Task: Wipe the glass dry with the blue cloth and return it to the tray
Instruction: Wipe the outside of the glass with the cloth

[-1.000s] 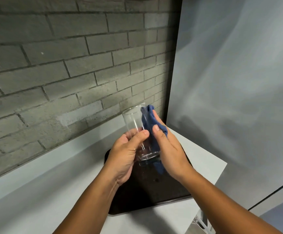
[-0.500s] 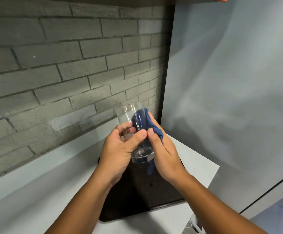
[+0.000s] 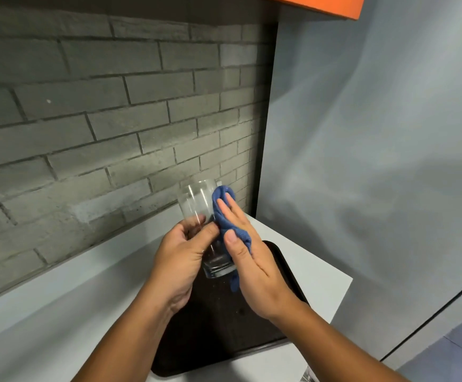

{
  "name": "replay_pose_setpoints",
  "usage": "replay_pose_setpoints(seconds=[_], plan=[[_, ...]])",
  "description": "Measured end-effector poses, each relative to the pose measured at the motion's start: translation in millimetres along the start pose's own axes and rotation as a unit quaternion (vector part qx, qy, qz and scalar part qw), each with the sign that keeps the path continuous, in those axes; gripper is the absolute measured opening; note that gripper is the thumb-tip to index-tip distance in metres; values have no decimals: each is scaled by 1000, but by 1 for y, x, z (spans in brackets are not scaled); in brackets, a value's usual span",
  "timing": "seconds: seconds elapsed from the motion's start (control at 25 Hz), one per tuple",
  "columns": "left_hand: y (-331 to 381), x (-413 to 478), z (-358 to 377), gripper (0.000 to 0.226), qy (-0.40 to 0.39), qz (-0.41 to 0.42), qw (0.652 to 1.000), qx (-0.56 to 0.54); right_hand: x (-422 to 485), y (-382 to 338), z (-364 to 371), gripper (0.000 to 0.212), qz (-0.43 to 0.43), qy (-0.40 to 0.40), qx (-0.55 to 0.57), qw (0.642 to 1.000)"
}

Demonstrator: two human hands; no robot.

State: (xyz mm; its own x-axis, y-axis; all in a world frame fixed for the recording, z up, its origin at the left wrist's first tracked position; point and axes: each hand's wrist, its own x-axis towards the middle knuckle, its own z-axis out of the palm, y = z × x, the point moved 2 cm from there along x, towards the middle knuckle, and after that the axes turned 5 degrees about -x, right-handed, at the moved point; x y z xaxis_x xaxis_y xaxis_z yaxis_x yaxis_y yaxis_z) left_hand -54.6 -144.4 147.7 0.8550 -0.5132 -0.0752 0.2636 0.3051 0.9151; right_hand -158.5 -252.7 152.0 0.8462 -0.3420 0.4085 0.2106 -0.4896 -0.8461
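So the tall clear glass (image 3: 196, 201) cannot slip over the dark tray (image 3: 224, 326), my left hand (image 3: 181, 257) grips it; my right hand (image 3: 254, 260), fingers straight, presses the blue cloth (image 3: 224, 213) against it.

Clear smooth glass (image 3: 196, 205), soft blue cloth (image 3: 228, 224), dark speckled tray (image 3: 224, 326), rough brick wall (image 3: 100, 119).

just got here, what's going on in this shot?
A person is drying a clear glass over a dark tray on a white counter. The left hand grips the glass around its lower half, held up off the tray. The right hand presses the blue cloth against the glass's side with straight fingers. The glass is not yet back on the tray.
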Motion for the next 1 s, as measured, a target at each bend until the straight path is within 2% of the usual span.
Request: replay_pose_setpoints(seconds=[0.12, 0.24, 0.32, 0.4, 0.52, 0.64, 0.8, 0.92, 1.0], plan=[[-2, -6, 0, 70, -17, -16, 1000, -19, 5, -4, -4, 57, 18, -8, 14, 1000], [-3, -9, -1, 81, 2, -5, 999, -39, 4, 1, -2, 57, -17, -32, -24, 999], [-4, -11, 0, 81, 0, 3, 999, -49, 8, -8, -6, 59, 3, -19, 15, 1000], [-1, -12, 3, 75, -12, 11, 998, -54, 7, -14, -7, 59, -11, 3, -3, 1000], [-2, -7, 1, 50, -49, 8, 996, -69, 6, -16, -7, 57, -90, -13, -95, 991], [-8, -4, -3, 43, -56, -11, 997, -61, 9, -20, -8, 56, -37, -13, -50, 998], [-10, -6, -5, 30, -52, -29, 996, -65, -2, -17, -4, 56, -118, -63, -147, 980], [-13, -9, -4, 46, -46, -36, 995, -85, 5, -17, -9, 55, -40, -49, -56, 996], [-12, -10, -2, 49, -41, -51, 993, -99, 1, -18, -6, 55, -58, -48, -82, 994]])
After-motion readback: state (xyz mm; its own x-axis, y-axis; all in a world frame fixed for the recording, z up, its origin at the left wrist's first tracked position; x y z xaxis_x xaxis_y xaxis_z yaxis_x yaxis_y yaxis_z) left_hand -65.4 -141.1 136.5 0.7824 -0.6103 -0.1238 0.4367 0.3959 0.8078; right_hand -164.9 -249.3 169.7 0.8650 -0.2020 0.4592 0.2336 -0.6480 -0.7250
